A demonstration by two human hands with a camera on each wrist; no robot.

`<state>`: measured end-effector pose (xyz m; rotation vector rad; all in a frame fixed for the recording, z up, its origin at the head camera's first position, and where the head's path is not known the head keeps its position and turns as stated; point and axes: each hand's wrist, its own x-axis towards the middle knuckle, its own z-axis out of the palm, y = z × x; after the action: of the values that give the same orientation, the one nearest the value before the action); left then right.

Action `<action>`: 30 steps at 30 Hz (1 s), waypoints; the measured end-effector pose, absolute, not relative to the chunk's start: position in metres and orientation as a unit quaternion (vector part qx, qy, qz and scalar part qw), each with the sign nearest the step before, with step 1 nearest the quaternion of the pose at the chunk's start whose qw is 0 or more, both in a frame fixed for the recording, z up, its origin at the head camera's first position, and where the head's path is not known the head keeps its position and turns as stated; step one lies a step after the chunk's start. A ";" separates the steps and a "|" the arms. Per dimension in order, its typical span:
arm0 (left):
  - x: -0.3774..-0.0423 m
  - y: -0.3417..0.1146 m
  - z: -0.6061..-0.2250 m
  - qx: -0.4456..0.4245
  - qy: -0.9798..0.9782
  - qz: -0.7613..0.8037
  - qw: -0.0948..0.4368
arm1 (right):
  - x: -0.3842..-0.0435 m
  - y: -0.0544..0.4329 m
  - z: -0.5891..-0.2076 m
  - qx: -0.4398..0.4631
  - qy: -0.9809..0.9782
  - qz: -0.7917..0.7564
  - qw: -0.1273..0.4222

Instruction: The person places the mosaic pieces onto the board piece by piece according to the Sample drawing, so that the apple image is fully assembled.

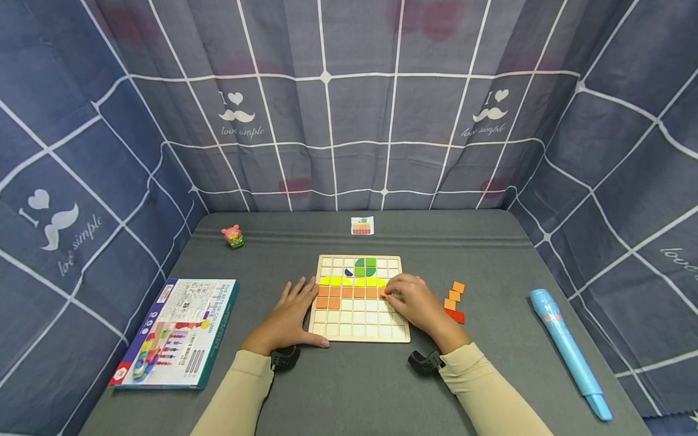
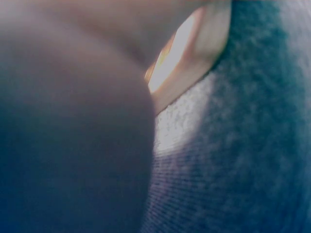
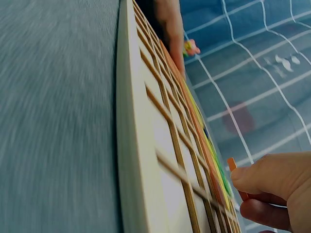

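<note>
Head cam first: the left hand (image 1: 289,318) is spread loose along the left edge of the wooden board (image 1: 360,340), gripping nothing, and the right hand (image 1: 417,303) has its fingertips bunched over the board's right side. My worry here is the right wrist, which sits just beside the loose orange tiles (image 1: 455,295) and red tiles (image 1: 454,317), so one careless sweep could scatter them. Board's on the grey cloth (image 1: 349,393), and I'd guess it could skid if the left hand eased off. Shapes-wise it's mostly flat little squares, plus green pieces (image 1: 365,267) with some rounded corners. Left wrist cam is mostly blur: a pale board corner, coarse-looking fabric, and you can't tell what the fingers are doing from it. Right wrist cam is the useful one: thumb and finger pinch a thin orange tile (image 3: 232,165) above the board, clear of the slots. Tbh a tilted drop could hang it up on those raised brown ridges (image 3: 171,124). Board edge looks thick, pale and smooth.
</note>
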<state>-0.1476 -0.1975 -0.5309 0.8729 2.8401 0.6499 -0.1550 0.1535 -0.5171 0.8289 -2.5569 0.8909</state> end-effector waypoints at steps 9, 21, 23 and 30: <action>-0.149 -0.196 -0.530 0.283 0.935 0.205 0.062 | -0.160 0.119 -0.519 0.345 -0.873 0.309 0.156; -0.148 -0.198 -0.530 0.283 0.934 0.211 0.060 | -0.157 0.086 -0.521 0.371 -0.868 0.308 0.119; -0.148 -0.198 -0.531 0.285 0.933 0.212 0.057 | -0.156 0.081 -0.522 0.376 -0.870 0.295 0.124; -0.148 -0.198 -0.533 0.286 0.934 0.207 0.054 | -0.155 0.072 -0.526 0.391 -0.870 0.259 0.151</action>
<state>-0.1483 -0.1983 -0.5327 0.8696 2.8368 0.6296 -0.1551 0.0723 -0.5258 1.1221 -2.4976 0.7447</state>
